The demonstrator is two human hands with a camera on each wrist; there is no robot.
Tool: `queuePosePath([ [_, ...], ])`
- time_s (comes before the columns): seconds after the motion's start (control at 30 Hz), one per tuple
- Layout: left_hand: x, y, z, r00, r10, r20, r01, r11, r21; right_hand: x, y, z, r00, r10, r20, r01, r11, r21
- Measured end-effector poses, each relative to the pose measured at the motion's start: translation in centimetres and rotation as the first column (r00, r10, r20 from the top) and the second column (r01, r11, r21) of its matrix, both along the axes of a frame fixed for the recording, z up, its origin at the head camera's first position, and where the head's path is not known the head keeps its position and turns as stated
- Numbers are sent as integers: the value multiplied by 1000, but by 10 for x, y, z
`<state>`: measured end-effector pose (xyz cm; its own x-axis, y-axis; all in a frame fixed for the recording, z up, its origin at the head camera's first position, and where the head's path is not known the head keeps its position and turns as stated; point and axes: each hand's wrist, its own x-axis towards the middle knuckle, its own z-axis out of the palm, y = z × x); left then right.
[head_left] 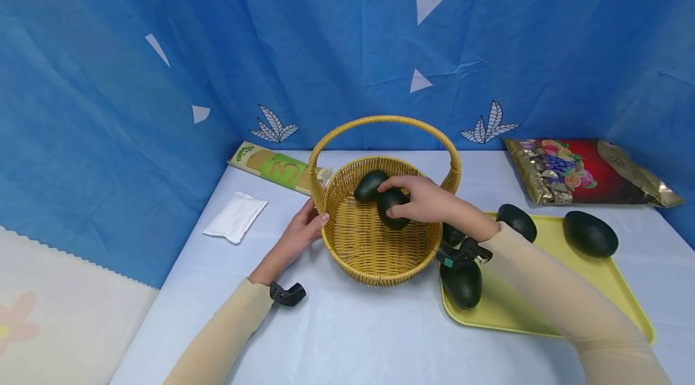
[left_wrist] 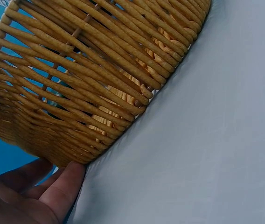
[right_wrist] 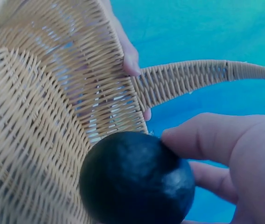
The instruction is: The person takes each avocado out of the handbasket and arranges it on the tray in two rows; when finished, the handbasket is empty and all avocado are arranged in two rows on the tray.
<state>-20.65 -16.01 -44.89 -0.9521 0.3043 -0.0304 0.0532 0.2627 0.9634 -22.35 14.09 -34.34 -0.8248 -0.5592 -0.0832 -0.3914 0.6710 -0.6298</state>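
A yellow wicker basket [head_left: 380, 279] with a tall arched handle stands in the middle of the table. My left hand [head_left: 298, 231] grips its left side at the foot of the handle, thumb over the rim; in the left wrist view the fingers [left_wrist: 67, 186] lie against the outer weave. Inside the basket, my right hand [head_left: 420, 199] holds a dark green avocado [head_left: 392, 216] between thumb and fingers. That avocado [right_wrist: 135, 179] fills the lower middle of the right wrist view. Another avocado [head_left: 370, 184] lies in the basket just left of it, near the back wall.
Right of the basket lies a yellow tray [head_left: 521, 312] with several avocados [head_left: 590, 234], some partly covered by my right arm. Behind it is a red and gold fruit-print bag [head_left: 586, 171]. On the left are a noodle packet [head_left: 277, 168] and a white pouch [head_left: 236, 217]. A blue curtain [head_left: 347, 41] backs the table.
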Motion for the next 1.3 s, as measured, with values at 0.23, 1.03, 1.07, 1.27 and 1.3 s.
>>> queuePosePath([
  [0.23,1,0,0,1000,2,-4,-2,1000,-4,4,6,-3,993,-23,114,40,989,-145],
  [1.03,-1,0,-1,1000,9,-2,-9,1000,1,36,48,16,987,76,142,-20,931,-364],
  [1.07,-2,0,-1,1000,9,-1,-9,1000,2,37,49,16,986,79,144,-21,931,-365],
  [1.27,-2,0,-1,1000,-1,-3,1,1000,7,44,59,18,986,85,142,-28,930,-366],
  [1.3,-2,0,-1,1000,-3,-3,3,1000,9,45,61,18,987,87,137,-31,931,-364],
])
